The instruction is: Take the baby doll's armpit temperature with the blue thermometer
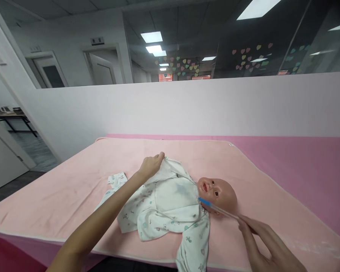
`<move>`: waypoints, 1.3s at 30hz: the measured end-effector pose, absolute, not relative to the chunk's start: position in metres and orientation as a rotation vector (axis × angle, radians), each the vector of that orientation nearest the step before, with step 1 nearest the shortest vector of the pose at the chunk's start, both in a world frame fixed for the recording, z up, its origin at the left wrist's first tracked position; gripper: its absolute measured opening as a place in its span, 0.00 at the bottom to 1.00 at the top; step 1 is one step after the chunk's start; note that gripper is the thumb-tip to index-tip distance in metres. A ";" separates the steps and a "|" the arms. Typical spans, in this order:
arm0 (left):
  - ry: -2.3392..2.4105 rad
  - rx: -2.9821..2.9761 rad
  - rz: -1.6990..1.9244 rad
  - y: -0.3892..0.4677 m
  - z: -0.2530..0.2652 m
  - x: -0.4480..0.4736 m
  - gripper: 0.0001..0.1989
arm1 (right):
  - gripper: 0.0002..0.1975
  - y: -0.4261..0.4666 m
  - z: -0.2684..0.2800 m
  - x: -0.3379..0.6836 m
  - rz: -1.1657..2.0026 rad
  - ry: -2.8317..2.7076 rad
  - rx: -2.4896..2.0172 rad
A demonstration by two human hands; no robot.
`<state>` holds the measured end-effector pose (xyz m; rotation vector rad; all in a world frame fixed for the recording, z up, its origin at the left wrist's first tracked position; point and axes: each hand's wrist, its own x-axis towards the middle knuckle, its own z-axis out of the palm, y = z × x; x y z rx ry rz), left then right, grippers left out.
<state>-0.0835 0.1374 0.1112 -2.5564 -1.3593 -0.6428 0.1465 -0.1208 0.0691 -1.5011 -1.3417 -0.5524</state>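
Note:
A baby doll (225, 192) lies on its back on a pink sheet, head toward the right. It wears a white printed baby shirt (170, 192), and the shirt's front is opened out. My left hand (153, 164) is closed, pinching the far front flap and lifting it off the doll's chest. Between the fingertips of my right hand (262, 240) is a thin clear stick with a blue tip (219, 210). That tip sits beside the doll's chin and neck; whether it touches is unclear. The shirt's near sleeve hangs toward the front edge.
The pink sheet (82, 177) covers a padded pink surface (306, 166). Behind it stands a low white wall (187, 109) with a window above. White printed cloth (117, 181) extends left beyond my forearm. A side table (13, 117) stands far left.

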 end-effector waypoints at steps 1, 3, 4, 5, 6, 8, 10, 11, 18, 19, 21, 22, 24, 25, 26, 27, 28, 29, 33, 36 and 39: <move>-1.319 -2.545 -0.657 0.136 0.117 -0.080 0.08 | 0.06 -0.108 0.079 0.139 -0.563 -1.347 -1.432; -1.253 -2.542 -0.700 0.132 0.126 -0.075 0.10 | 0.06 -0.076 0.092 0.126 -0.583 -1.410 -1.327; -1.223 -2.552 -0.726 0.129 0.129 -0.073 0.10 | 0.08 -0.059 0.093 0.120 -0.580 -1.482 -1.355; -1.195 -2.566 -0.751 0.127 0.132 -0.072 0.11 | 0.10 -0.040 0.093 0.114 -0.568 -1.586 -1.412; -1.173 -2.582 -0.774 0.124 0.134 -0.070 0.11 | 0.12 -0.021 0.089 0.108 -0.555 -1.645 -1.506; -1.155 -2.609 -0.814 0.118 0.138 -0.066 0.11 | 0.13 0.013 0.080 0.096 -0.461 -1.808 -1.707; -1.154 -2.637 -0.797 0.112 0.141 -0.062 0.12 | 0.14 0.041 0.069 0.084 -0.336 -1.938 -1.855; -1.152 -2.652 -0.769 0.110 0.143 -0.061 0.12 | 0.15 0.050 0.065 0.080 -0.275 -1.968 -1.917; -1.043 -2.695 -0.664 0.097 0.144 -0.063 0.13 | 0.10 0.042 0.070 0.084 -0.194 -1.844 -1.877; -1.019 -2.699 -0.678 0.096 0.143 -0.064 0.13 | 0.09 0.038 0.073 0.088 -0.216 -1.775 -1.843; -0.964 -2.710 -0.692 0.093 0.140 -0.066 0.15 | 0.09 0.033 0.078 0.093 -0.258 -1.628 -1.754; -0.938 -2.722 -0.687 0.091 0.138 -0.067 0.15 | 0.11 0.034 0.080 0.095 -0.266 -1.575 -1.699; -0.894 -2.757 -0.657 0.087 0.136 -0.069 0.15 | 0.16 0.036 0.081 0.099 -0.235 -1.551 -1.591; -0.880 -2.775 -0.638 0.086 0.135 -0.070 0.15 | 0.16 0.038 0.081 0.101 -0.194 -1.576 -1.557; -0.873 -2.790 -0.622 0.085 0.135 -0.072 0.14 | 0.14 0.039 0.082 0.103 -0.144 -1.608 -1.543; -0.869 -2.799 -0.612 0.086 0.136 -0.075 0.13 | 0.12 0.038 0.084 0.106 -0.093 -1.635 -1.547; -0.869 -2.797 -0.611 0.086 0.137 -0.080 0.12 | 0.10 0.036 0.086 0.108 -0.051 -1.647 -1.562; -0.879 -2.785 -0.618 0.087 0.140 -0.085 0.12 | 0.09 0.033 0.089 0.110 -0.024 -1.640 -1.578; -0.985 -2.679 -0.666 0.085 0.153 -0.110 0.16 | 0.08 0.013 0.102 0.114 -0.035 -1.574 -1.582; -1.100 -2.730 -0.604 0.070 0.156 -0.124 0.14 | 0.09 -0.003 0.093 0.113 -0.086 -1.676 -1.539; -1.130 -3.036 -0.184 0.047 0.145 -0.130 0.14 | 0.13 -0.020 0.062 0.112 -0.150 -1.840 -1.524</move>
